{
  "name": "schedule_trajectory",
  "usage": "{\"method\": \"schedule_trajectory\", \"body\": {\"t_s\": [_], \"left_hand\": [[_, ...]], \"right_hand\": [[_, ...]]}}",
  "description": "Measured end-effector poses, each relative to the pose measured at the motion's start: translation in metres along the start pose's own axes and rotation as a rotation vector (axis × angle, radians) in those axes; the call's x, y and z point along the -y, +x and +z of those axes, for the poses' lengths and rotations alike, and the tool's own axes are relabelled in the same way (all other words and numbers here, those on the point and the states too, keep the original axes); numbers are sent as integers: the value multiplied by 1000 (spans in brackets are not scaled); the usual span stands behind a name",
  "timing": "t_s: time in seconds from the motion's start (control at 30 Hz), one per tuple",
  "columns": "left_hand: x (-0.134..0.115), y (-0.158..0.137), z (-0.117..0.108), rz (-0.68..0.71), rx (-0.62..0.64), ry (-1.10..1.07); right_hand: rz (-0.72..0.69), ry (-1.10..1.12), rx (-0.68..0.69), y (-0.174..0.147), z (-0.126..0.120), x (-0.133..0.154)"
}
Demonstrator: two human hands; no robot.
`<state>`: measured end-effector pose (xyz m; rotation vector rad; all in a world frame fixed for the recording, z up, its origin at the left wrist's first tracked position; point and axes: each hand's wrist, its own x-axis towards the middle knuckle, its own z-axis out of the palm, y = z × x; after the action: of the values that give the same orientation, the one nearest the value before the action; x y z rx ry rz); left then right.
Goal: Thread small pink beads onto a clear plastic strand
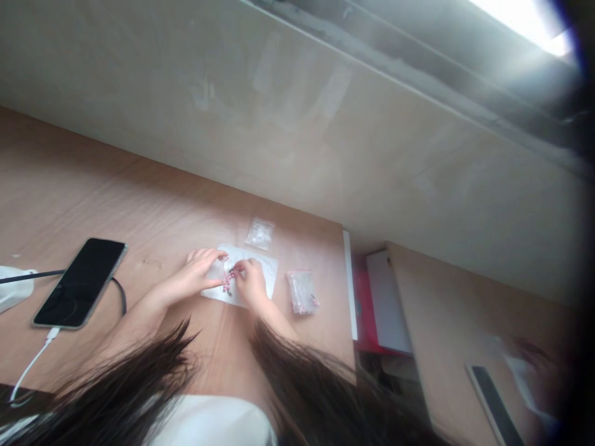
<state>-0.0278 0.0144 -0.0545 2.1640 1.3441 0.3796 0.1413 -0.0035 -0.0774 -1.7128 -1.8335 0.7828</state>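
My left hand (199,271) and my right hand (251,283) meet over a white sheet (267,267) on the wooden desk (153,210). Between the fingertips of both hands is a small pink and dark item (227,280), too small to make out. A small clear bag (260,233) lies just beyond the sheet. Another clear bag with pink bits (301,291) lies to the right of my right hand. Long dark hair hangs over my forearms at the bottom of the view.
A black phone (81,282) with a white cable (32,365) plugged in lies to the left. A dark cable (32,275) runs to a white object at the left edge. The desk's right edge (349,285) borders a red and white box (381,303).
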Motion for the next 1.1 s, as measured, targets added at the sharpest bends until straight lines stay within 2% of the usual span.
{"method": "schedule_trajectory", "body": {"t_s": [0.17, 0.4, 0.5, 0.7, 0.9, 1.0, 1.1], "left_hand": [[1, 1, 3, -15, 2, 14], [4, 4, 11, -15, -21, -10], [4, 3, 10, -11, -17, -14], [1, -1, 4, -19, -16, -19], [1, -3, 4, -39, -11, -23], [3, -2, 8, -38, -9, -10], [5, -1, 13, -30, -21, 3]], "right_hand": [[-11, -42, 18, 2, -4, 1], [38, 209, 0, 1, -17, 15], [69, 131, -23, -3, -13, 13], [28, 17, 54, -10, 0, 3], [17, -45, 60, -8, -3, 6], [52, 51, 22, -6, -8, 11], [62, 199, 45, -5, -13, 18]]}}
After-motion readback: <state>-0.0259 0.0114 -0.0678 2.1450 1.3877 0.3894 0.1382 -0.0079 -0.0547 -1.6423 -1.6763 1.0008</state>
